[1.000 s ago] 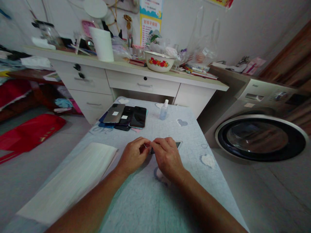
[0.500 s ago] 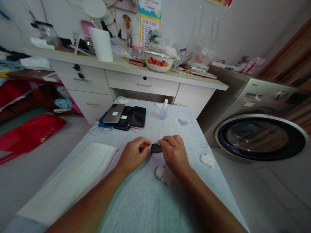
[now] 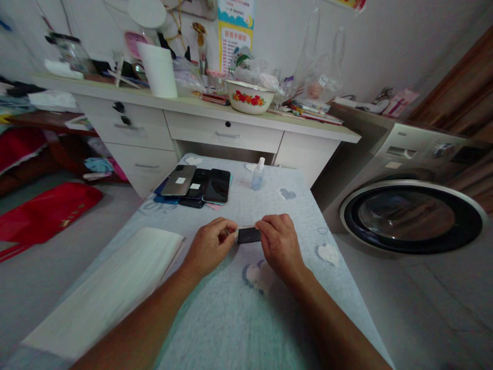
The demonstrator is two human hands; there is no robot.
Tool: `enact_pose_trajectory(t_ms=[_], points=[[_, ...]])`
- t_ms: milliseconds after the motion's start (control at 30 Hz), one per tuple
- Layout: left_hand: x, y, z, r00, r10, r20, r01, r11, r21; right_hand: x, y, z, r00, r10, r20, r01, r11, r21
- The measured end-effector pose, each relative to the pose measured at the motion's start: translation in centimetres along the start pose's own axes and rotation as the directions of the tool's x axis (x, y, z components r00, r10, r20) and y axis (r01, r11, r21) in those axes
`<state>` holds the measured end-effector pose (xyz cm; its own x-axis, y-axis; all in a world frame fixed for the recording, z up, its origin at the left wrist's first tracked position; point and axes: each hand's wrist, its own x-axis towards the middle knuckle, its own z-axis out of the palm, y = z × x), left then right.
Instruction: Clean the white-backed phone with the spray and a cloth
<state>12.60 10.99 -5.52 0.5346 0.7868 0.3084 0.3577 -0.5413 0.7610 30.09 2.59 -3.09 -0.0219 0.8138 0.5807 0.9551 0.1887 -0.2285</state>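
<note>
A phone [image 3: 249, 236] with a dark face and a pale edge lies sideways between my hands, low over the cloth-covered table [image 3: 223, 313]. My left hand [image 3: 213, 242] pinches its left end with thumb and forefinger. At the far right edge my right hand [image 3: 280, 240] is closed, its fingertips on the pale rim and covering that end of the phone. Whether a thin cover or film sits along the rim is too small to tell. Beyond my left hand lies a pile of phones [image 3: 217, 186], some with white stickers.
A clear spray bottle [image 3: 258, 174] stands upright near the table's far end. Folded whitish cloth or paper [image 3: 111, 288] lies along the left side. Behind is a cluttered white desk [image 3: 223, 128] holding a flowered bowl [image 3: 250, 97]; a washing machine [image 3: 412, 205] stands at right.
My right hand has slid slightly right along the phone's far edge, so more of the dark face shows. My left hand keeps its pinch. The whole view has shifted a little.
</note>
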Motion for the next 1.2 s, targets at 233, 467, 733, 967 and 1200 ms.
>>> enact_pose_trajectory(t_ms=[233, 467, 733, 967, 1200], points=[[-0.1, 0.3, -0.1, 1.000, 0.013, 0.008, -0.012, 0.999, -0.035, 0.3, -1.9, 1.1, 0.997, -0.078, 0.021, 0.077, 0.997, 0.026], [-0.1, 0.4, -0.1, 0.998, 0.047, 0.035, -0.047, 0.999, -0.017, 0.2, -2.8, 1.3, 0.989, -0.140, 0.048, 0.138, 0.989, 0.048], [-0.1, 0.4, 0.1, 0.999, 0.037, 0.036, -0.036, 0.999, -0.029, 0.4, -2.1, 0.6, 0.992, -0.114, 0.051, 0.112, 0.993, 0.033], [-0.1, 0.3, 0.0, 0.999, 0.012, 0.042, -0.011, 1.000, -0.017, -0.1, -0.3, -0.3, 0.999, -0.020, 0.038, 0.020, 1.000, 0.003], [-0.2, 0.4, 0.1, 0.999, 0.012, 0.034, -0.012, 1.000, -0.024, -0.1, -0.6, -0.1, 1.000, -0.019, 0.024, 0.018, 1.000, 0.008]])
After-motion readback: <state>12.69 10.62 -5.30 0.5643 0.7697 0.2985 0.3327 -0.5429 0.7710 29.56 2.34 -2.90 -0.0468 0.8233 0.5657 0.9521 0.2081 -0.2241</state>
